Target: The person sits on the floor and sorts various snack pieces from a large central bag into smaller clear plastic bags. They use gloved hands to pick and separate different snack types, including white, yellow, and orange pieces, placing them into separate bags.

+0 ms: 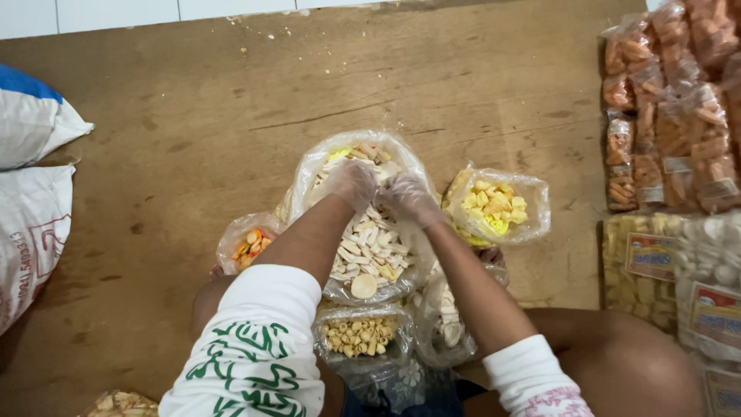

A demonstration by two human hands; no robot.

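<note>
Here, from the head camera, both your gloved hands are in the big bag [363,232] of pale crackers on the brown floor [193,116].
Your left hand [351,184] and right hand [409,199] sit close together over its open mouth, fingers curled among the pieces; whether they grip any, you cannot tell. A yellow bag [498,207] lies just right, an orange one [245,243] just left, a macaroni bag [361,336] nearer you. Sealed packs [671,108] are stacked far right, sacks [31,177] far left.
</note>
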